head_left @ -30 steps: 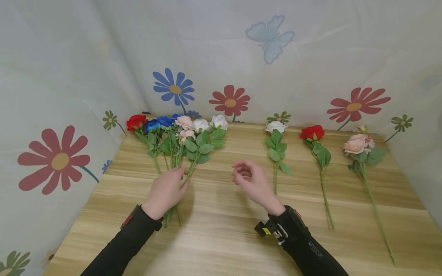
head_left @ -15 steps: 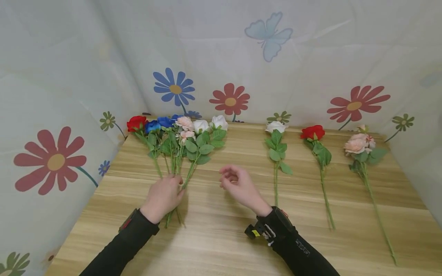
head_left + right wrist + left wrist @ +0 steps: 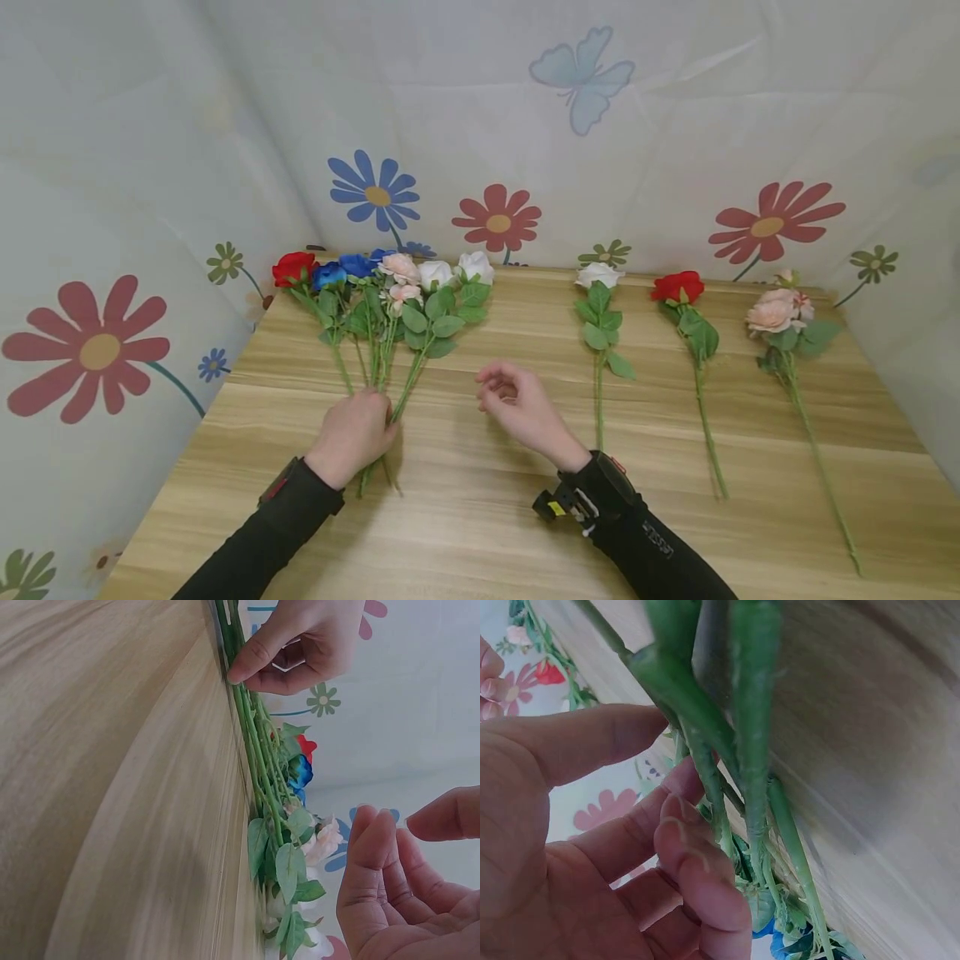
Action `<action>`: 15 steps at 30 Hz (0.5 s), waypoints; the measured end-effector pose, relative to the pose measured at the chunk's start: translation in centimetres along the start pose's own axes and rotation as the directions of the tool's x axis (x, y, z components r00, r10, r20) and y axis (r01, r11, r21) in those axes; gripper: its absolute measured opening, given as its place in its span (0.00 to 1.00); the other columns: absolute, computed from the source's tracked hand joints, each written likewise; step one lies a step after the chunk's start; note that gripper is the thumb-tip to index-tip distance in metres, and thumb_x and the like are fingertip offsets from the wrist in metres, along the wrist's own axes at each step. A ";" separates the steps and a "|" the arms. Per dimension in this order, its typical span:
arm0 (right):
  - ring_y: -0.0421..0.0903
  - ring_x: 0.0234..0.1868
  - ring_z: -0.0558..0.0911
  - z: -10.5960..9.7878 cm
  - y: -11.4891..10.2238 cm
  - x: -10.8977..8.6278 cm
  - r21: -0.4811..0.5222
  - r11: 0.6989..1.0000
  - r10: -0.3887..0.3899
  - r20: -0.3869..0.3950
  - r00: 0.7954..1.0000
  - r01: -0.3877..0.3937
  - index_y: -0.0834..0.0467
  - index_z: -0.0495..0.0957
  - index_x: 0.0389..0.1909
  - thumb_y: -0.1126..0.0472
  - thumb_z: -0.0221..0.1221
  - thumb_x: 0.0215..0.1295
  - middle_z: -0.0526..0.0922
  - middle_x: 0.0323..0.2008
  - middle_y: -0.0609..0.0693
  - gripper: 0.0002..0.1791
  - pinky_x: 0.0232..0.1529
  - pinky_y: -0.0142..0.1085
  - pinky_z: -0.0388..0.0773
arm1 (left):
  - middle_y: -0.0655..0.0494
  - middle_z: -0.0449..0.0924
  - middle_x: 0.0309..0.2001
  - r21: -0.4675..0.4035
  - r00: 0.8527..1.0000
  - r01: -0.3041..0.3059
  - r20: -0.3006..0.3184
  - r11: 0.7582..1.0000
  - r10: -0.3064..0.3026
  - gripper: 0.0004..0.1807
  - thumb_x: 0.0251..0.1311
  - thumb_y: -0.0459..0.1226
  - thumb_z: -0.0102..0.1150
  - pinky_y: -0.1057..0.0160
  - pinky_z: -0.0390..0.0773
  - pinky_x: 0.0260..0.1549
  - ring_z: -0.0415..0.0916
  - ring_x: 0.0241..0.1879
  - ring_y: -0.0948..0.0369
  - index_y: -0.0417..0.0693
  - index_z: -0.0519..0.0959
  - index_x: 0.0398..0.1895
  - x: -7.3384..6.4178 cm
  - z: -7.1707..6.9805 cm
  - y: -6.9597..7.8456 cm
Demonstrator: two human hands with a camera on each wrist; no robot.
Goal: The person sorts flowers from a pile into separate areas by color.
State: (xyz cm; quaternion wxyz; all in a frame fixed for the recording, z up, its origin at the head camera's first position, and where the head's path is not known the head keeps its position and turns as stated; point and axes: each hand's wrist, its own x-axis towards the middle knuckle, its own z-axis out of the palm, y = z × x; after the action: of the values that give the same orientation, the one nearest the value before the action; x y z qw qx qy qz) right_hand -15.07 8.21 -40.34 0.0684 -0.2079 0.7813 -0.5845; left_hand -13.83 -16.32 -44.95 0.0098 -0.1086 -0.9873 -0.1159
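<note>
My left hand (image 3: 351, 437) pinches the stems (image 3: 751, 735) of the mixed bunch between thumb (image 3: 592, 742) and fingertips, other fingers bent. Whether the stems touch wood beneath my grip, I cannot tell. Long axis runs away from me: lower ends (image 3: 364, 483) just nearer than the grip, blooms (image 3: 401, 268) by the table's (image 3: 480, 533) far edge. Left hand is the nearer, being on it.

Right hand (image 3: 528, 412) holds nothing; fingers loosely curved, a small gap from thumb to fingertips. It hangs above the table, the bunch to its left, the lone white rose (image 3: 600, 276) to its right.

Pose: left hand back uppermost, right turned thumb-side up; forearms slant in from either side. Farther right, apart: red rose (image 3: 677, 287), pink rose (image 3: 771, 314).
</note>
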 end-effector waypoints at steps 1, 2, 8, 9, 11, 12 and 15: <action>0.61 0.34 0.80 0.0 0.0 0.0 0.000 1.000 0.000 0.000 1.000 0.000 0.73 0.73 0.42 0.77 0.51 0.59 0.78 0.36 0.71 0.11 0.35 0.34 0.80 | 0.56 0.68 0.21 -0.002 1.000 0.001 0.003 1.000 -0.001 0.18 0.53 0.39 0.66 0.60 0.69 0.15 0.68 0.20 0.59 0.51 0.69 0.12 0.0 0.0 0.0; 0.61 0.34 0.80 0.0 0.0 0.0 -0.001 1.000 0.000 0.000 1.000 0.000 0.73 0.73 0.42 0.77 0.51 0.59 0.78 0.36 0.71 0.11 0.35 0.33 0.79 | 0.56 0.67 0.20 -0.006 1.000 -0.001 0.005 1.000 0.001 0.18 0.53 0.39 0.66 0.60 0.68 0.15 0.67 0.19 0.59 0.51 0.68 0.11 0.0 0.0 0.0; 0.61 0.34 0.80 -0.1 0.1 -0.2 -0.005 1.000 0.000 -0.003 1.000 0.000 0.72 0.74 0.42 0.77 0.51 0.59 0.78 0.36 0.71 0.10 0.34 0.32 0.79 | 0.58 0.67 0.18 -0.065 0.999 0.006 0.035 0.998 -0.004 0.19 0.54 0.39 0.65 0.62 0.65 0.15 0.64 0.17 0.61 0.51 0.68 0.11 0.1 0.0 0.1; 0.61 0.34 0.80 -0.1 0.2 -0.2 -0.005 1.000 0.003 -0.003 1.000 -0.003 0.72 0.74 0.42 0.77 0.51 0.59 0.78 0.36 0.71 0.10 0.33 0.32 0.79 | 0.58 0.67 0.17 -0.079 0.999 0.011 0.042 0.997 -0.008 0.19 0.54 0.39 0.65 0.63 0.64 0.15 0.64 0.16 0.61 0.51 0.68 0.11 0.1 0.0 0.1; 0.63 0.34 0.80 -0.1 0.2 -0.2 -0.004 1.000 0.011 -0.001 1.000 -0.011 0.72 0.74 0.42 0.76 0.52 0.59 0.77 0.36 0.71 0.10 0.33 0.31 0.78 | 0.58 0.68 0.16 -0.107 0.998 0.018 0.056 0.994 -0.012 0.18 0.55 0.38 0.65 0.63 0.64 0.15 0.64 0.16 0.61 0.50 0.69 0.11 0.2 -0.1 0.2; 0.64 0.35 0.80 -0.2 0.3 -0.2 -0.002 1.000 0.015 -0.001 1.000 -0.015 0.72 0.74 0.42 0.76 0.52 0.59 0.77 0.36 0.72 0.10 0.33 0.31 0.78 | 0.58 0.68 0.16 -0.116 0.998 0.020 0.061 0.993 -0.013 0.17 0.55 0.38 0.64 0.63 0.65 0.15 0.65 0.16 0.61 0.50 0.70 0.12 0.2 -0.2 0.2; 0.64 0.35 0.80 -0.2 0.3 -0.2 -0.001 1.000 0.022 -0.001 1.000 -0.022 0.72 0.74 0.43 0.76 0.52 0.60 0.77 0.37 0.72 0.10 0.34 0.32 0.78 | 0.58 0.72 0.18 -0.142 0.998 0.021 0.068 0.990 -0.012 0.11 0.56 0.38 0.64 0.62 0.68 0.17 0.66 0.17 0.62 0.48 0.75 0.18 0.2 -0.4 0.3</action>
State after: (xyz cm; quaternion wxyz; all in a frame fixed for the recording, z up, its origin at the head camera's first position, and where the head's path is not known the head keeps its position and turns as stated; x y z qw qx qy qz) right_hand -15.01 8.60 -40.61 0.0745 -0.1991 0.7838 -0.5835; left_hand -14.00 -16.05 -44.52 -0.0319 -0.1046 -0.9771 -0.1825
